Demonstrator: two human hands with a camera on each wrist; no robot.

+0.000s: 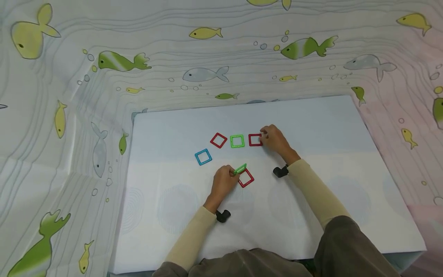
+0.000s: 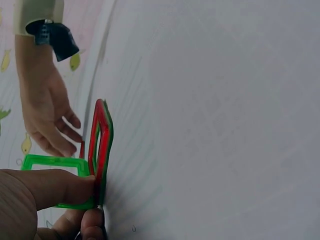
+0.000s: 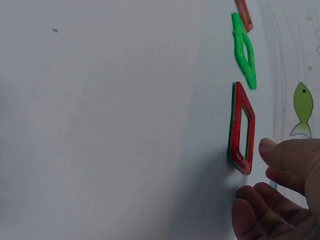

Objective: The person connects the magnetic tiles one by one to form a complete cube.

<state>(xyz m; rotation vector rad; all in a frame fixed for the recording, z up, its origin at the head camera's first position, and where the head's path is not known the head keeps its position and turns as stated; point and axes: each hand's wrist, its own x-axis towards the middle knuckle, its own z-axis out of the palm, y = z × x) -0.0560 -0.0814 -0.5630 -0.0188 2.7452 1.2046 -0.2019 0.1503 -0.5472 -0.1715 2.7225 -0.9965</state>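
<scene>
My left hand (image 1: 223, 182) pinches a green square building tile (image 2: 55, 161), an open frame that stands up on edge. Its thumb also presses by the corner of a red square tile (image 2: 104, 150), which has a green layer beneath it and lies on the table. Beside another red tile (image 3: 236, 125), also backed with green, is my right hand (image 1: 275, 140). The right wrist view shows its fingers loosely bent, with a small gap to that tile and nothing between them.
A flat green tile (image 1: 237, 147), a red tile (image 1: 214, 143) turned like a diamond and a blue tile (image 1: 206, 163) lie on the white table (image 1: 166, 238). Fish-patterned cloth (image 1: 166, 57) rises behind and along the table's sides.
</scene>
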